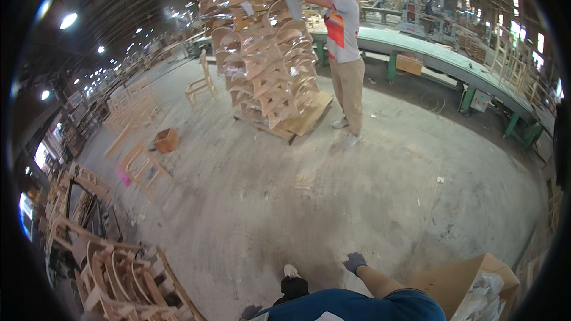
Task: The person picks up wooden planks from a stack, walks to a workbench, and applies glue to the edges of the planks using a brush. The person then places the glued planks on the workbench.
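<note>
My right hand (355, 261), in a dark grey glove, hangs out in front of my body above the concrete floor. Its fingers look loosely apart, and nothing shows in them. Low at the bottom edge, my left hand (250, 311) is also gloved and lies close to my blue shirt; its fingers are mostly hidden. To my right stands an open cardboard box (440, 279) with clear plastic wrap (485, 294) inside. At my lower left is a stack of curved wooden chair parts (122, 273), beyond the reach of either hand.
Ahead, a tall pile of plastic-wrapped wooden chair parts (262, 53) stands on a pallet (306, 120). A co-worker (345, 41) beside it raises a sheet against its top. A green conveyor table (428, 47) runs behind. Wooden chair frames (143, 166) and a small box (166, 141) stand left.
</note>
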`<state>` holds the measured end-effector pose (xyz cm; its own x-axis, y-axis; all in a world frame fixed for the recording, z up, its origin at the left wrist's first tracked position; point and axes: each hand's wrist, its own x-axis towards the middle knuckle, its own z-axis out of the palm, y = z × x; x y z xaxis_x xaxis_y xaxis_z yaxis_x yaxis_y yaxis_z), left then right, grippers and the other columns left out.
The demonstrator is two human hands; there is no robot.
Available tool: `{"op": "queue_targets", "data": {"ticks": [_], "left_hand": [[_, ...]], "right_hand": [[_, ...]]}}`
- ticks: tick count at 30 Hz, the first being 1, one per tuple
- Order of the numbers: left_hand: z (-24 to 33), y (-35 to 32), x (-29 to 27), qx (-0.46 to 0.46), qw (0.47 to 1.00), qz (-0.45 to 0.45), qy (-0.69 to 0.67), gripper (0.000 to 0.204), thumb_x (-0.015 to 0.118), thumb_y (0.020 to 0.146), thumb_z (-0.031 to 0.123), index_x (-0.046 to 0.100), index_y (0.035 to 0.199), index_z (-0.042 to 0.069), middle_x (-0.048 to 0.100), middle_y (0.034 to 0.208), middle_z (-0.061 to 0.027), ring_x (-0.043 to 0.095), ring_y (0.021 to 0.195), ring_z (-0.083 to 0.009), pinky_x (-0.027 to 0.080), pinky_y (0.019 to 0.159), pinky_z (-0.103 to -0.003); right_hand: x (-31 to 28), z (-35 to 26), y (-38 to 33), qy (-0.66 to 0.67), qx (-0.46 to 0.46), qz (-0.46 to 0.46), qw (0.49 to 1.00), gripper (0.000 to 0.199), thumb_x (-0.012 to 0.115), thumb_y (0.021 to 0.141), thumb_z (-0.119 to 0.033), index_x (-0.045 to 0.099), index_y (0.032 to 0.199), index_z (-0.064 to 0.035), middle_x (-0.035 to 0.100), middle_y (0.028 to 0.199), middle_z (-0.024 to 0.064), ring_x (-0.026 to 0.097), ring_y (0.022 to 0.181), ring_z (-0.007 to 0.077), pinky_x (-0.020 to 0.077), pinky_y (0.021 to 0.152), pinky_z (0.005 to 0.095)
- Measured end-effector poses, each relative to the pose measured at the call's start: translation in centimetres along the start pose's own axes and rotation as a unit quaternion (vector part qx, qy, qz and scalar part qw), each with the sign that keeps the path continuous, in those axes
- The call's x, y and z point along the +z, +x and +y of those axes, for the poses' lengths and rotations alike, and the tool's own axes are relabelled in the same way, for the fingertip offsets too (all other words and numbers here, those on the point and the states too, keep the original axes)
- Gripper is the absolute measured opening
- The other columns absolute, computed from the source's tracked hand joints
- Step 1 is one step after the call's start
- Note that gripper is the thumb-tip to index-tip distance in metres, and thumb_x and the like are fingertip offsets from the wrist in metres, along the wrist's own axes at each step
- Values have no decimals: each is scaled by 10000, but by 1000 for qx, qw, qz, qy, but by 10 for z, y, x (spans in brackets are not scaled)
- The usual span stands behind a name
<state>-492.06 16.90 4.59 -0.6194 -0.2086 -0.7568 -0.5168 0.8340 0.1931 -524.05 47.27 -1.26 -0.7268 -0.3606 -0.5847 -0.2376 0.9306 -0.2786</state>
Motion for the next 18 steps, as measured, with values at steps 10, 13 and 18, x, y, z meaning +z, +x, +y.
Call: {"op": "queue_targets", "data": {"ticks": [10, 13, 18], "left_hand": [[-106, 144, -225, -48, 997, -55, 28, 525, 419, 842, 469, 539, 1184, 90, 504, 1225, -192, 495, 1113, -334, 369, 958, -412], [-97, 202, -300, -18, 999, 43, 0, 565, 413, 839, 487, 543, 1179, 54, 497, 1240, -185, 460, 1157, -321, 349, 975, -411], [-38, 302, -395, 92, 978, 157, -97, 632, 424, 835, 498, 487, 1218, 0, 434, 1306, -185, 415, 1199, -320, 328, 991, -406]], "right_hand": [[-40, -45, 112, 54, 127, 47, 989, 446, 496, 796, -409, 632, 980, -26, 594, 1072, 185, 548, 1032, 324, 428, 884, 415], [-73, -74, 146, 74, 126, 46, 988, 450, 495, 795, -418, 630, 991, -36, 586, 1088, 176, 542, 1042, 319, 424, 891, 407], [-118, -81, 225, 32, 150, -10, 988, 458, 492, 797, -429, 621, 1042, -64, 562, 1157, 150, 519, 1092, 290, 409, 925, 376]]}}
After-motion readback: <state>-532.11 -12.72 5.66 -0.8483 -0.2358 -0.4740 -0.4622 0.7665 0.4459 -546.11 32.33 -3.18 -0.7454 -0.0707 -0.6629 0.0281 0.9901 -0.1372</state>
